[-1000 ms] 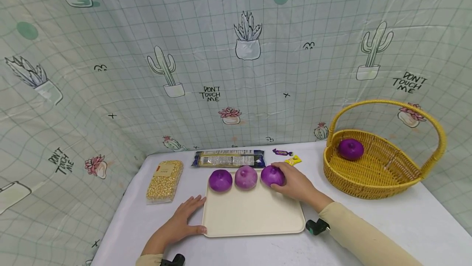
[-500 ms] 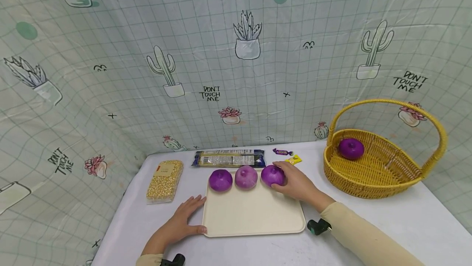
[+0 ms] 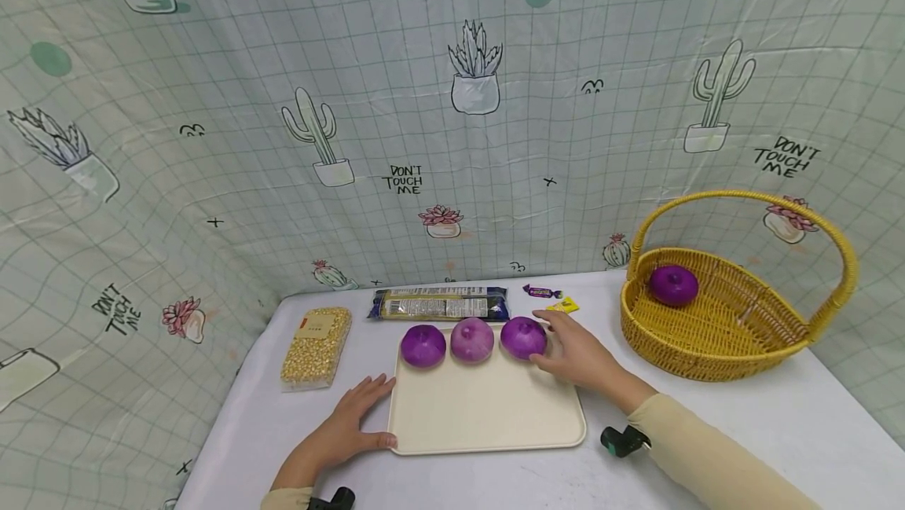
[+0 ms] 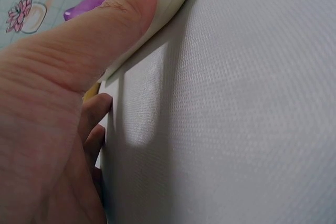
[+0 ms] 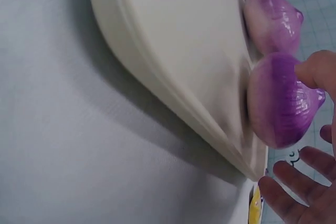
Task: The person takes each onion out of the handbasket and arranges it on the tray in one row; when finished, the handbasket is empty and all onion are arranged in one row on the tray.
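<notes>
Three purple onions stand in a row along the far side of a cream tray (image 3: pixel 488 416): a dark left onion (image 3: pixel 423 346), a paler middle onion (image 3: pixel 471 340) and a dark right onion (image 3: pixel 522 339). My right hand (image 3: pixel 581 357) is spread just right of the right onion, its thumb close to the skin; the right wrist view shows the fingers apart from this onion (image 5: pixel 281 103). At the tray's left edge lies my left hand (image 3: pixel 346 423), fingers extended. Its thumb (image 4: pixel 123 17) rests on the tray rim in the left wrist view.
A yellow wicker basket (image 3: pixel 700 368) with one purple onion (image 3: pixel 674 285) inside stands at the right. Behind the tray are a long blue-and-yellow packet (image 3: pixel 438 305), a purple wrapped candy (image 3: pixel 542 291) and a yellow one (image 3: pixel 563 306). A pack of corn kernels (image 3: pixel 316 347) lies left.
My right hand has let go of the right onion and drawn slightly to the right, its fingers spreading. The onions, the tray and my left hand have stayed in place.
</notes>
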The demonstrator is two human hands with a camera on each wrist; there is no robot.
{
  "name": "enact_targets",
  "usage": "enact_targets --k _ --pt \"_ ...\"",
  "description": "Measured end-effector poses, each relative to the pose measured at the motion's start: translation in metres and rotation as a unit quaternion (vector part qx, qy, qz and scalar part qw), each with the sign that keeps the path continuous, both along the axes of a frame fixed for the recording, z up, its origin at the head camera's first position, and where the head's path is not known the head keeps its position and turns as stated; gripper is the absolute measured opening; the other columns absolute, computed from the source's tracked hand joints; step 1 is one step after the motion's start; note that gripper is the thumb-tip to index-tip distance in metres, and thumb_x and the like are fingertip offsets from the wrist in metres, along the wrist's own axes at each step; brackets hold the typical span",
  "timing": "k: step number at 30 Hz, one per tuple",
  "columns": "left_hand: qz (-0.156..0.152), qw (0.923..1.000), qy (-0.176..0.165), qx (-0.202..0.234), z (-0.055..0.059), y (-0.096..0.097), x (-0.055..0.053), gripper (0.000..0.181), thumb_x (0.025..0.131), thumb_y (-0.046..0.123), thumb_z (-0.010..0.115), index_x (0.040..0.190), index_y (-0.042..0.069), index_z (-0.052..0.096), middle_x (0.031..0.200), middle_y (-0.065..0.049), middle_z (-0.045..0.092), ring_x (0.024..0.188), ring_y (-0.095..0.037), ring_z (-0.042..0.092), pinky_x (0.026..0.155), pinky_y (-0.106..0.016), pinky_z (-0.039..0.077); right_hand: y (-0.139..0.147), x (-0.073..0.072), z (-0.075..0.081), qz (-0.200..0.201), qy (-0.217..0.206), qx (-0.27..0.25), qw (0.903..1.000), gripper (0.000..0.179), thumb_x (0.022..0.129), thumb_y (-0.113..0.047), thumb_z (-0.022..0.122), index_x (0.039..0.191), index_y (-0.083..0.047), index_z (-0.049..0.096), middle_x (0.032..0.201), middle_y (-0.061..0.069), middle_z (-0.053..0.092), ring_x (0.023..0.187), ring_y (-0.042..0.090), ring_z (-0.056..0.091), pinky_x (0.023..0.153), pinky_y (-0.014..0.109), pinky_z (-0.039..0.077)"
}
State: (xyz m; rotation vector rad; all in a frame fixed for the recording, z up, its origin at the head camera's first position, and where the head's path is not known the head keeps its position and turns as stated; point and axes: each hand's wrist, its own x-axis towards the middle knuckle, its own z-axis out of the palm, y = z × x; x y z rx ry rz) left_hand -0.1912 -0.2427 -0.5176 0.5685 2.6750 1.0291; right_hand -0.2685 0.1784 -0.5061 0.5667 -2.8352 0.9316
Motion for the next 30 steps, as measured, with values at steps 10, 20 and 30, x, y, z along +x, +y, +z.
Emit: enact_targets --k 10,20,30 --pt "-0.004 1.0 0.004 0.001 -0.002 -0.002 0.0 0.093 0.08 0.04 0.085 0.155 0.006 0.04 0.161 -0.025 0.031 0.149 -0.053 0.016 0.12 -0.071 0.004 0.021 0.012 0.003 -0.007 -0.005 0.013 0.9999 0.075 0.087 -0.029 0.082 0.148 -0.006 0.046 0.146 0.019 0.052 0.118 0.037 0.062 0.096 0.055 0.055" --pt "-0.003 1.0 0.004 -0.003 -0.002 -0.001 -0.001 0.094 0.08 0.041 0.084 0.156 0.006 0.04 0.161 -0.025 0.031 0.149 -0.053 0.016 0.12 -0.07 0.004 0.054 0.026 0.018 -0.019 0.019 0.017 0.9995 0.072 0.088 -0.032 0.08 0.148 -0.008 0.047 0.141 0.015 0.056 0.116 0.034 0.063 0.091 0.054 0.057" --pt "-0.004 1.0 0.003 -0.005 -0.003 -0.001 -0.002 0.094 0.08 0.04 0.085 0.155 0.005 0.04 0.161 -0.026 0.031 0.149 -0.053 0.017 0.12 -0.071 0.005 0.083 0.041 0.04 -0.038 0.016 0.034 0.9986 0.062 0.09 -0.032 0.078 0.142 -0.009 0.053 0.128 0.01 0.061 0.104 0.026 0.064 0.082 0.044 0.059"
